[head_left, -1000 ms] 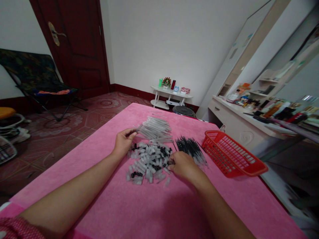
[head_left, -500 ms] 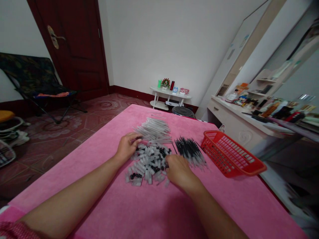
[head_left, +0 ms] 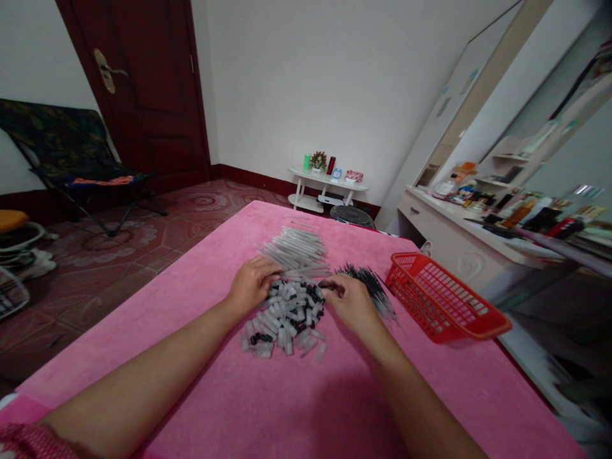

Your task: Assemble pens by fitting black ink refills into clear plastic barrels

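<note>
A pile of small translucent pen caps and black pieces (head_left: 287, 319) lies on the pink cloth, between my two hands. My left hand (head_left: 253, 284) rests at the upper left edge of this pile, fingers curved and slightly apart, touching the pieces. At the upper right edge is my right hand (head_left: 351, 303), its thumb and forefinger apart with a gap showing; I see nothing held there. Just beyond the pile lies a heap of clear pen barrels (head_left: 296, 248). Thin black-ended pen refills (head_left: 375, 290) lie to the right, partly hidden behind my right hand.
A red plastic basket (head_left: 444, 296) stands at the right edge of the pink-covered table (head_left: 191, 395). Beyond it is a dresser (head_left: 459, 229) crowded with bottles. A low white stand (head_left: 329, 182) is by the far wall, and a folding chair (head_left: 71, 153) stands at left.
My right hand has moved up and away along the pile's right side, its fingers now more spread. My left hand has shifted slightly right, against the pile's upper edge.
</note>
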`<state>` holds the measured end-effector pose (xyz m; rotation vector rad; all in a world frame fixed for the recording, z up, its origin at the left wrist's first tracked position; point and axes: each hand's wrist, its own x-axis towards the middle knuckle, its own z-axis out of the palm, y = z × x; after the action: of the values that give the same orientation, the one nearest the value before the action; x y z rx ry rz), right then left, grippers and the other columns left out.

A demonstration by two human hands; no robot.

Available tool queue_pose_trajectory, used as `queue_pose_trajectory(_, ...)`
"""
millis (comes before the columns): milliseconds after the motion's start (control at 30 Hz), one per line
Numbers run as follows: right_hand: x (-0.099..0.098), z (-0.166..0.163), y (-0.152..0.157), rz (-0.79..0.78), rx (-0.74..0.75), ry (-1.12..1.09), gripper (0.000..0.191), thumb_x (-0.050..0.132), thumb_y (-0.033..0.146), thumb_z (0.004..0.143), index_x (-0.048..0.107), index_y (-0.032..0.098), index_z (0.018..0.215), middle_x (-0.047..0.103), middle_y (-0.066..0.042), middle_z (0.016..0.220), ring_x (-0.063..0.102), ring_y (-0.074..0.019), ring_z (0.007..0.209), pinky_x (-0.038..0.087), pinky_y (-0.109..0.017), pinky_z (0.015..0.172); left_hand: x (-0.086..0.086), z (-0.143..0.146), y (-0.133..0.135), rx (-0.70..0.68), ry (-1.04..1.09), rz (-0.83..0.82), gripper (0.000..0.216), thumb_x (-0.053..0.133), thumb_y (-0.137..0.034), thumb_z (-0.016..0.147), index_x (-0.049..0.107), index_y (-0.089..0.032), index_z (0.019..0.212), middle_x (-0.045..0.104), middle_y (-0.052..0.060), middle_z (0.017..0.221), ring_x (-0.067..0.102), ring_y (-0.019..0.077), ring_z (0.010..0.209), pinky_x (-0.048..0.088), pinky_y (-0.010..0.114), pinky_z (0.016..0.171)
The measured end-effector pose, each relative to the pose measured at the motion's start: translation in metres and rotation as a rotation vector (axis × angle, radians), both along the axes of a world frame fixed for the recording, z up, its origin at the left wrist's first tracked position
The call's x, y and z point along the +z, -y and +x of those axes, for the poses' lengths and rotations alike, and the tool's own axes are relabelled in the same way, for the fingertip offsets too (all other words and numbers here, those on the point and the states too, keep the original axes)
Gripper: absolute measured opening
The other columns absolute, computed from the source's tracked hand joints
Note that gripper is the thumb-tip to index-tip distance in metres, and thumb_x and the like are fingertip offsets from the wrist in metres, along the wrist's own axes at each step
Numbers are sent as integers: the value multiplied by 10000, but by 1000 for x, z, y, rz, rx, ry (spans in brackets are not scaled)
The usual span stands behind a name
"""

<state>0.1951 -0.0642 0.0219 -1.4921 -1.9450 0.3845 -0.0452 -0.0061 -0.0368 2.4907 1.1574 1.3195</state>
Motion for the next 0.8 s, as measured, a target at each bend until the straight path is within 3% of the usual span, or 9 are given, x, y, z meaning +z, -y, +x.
queue_pose_trajectory(100,-13,-10,-3,22,-42,-212,143,579,237,731,686,158,784,693,-50,765,610,-170,684,442,-256,633,3,3,4,-13,-60,31,184,547,-214,850,693,-193,961,679,69,878,581,186,836,444,334,766)
queue_pose_trajectory(300,-30,-18,-6,-117,-21,-521,133,576,251,718,615,161,810,649,-22,707,624,-156,588,465,-241,524,8,7,9,-30,-166,96,230,526,-179,848,681,-194,1019,669,79,882,569,201,836,428,348,733)
queue_pose_trajectory(500,-33,-21,-7,-184,-15,-594,148,601,268,691,592,178,808,651,-17,717,649,-164,593,489,-243,513,9,10,12,-45,-197,118,238,526,-175,847,674,-196,1033,663,79,885,567,207,853,425,349,741)
queue_pose_trajectory(800,-36,-19,-6,-136,7,-499,141,564,250,719,604,175,832,659,-23,750,651,-157,605,496,-240,539,9,11,14,-39,-238,123,252,512,-162,843,671,-202,1035,659,81,899,562,209,870,428,354,757)
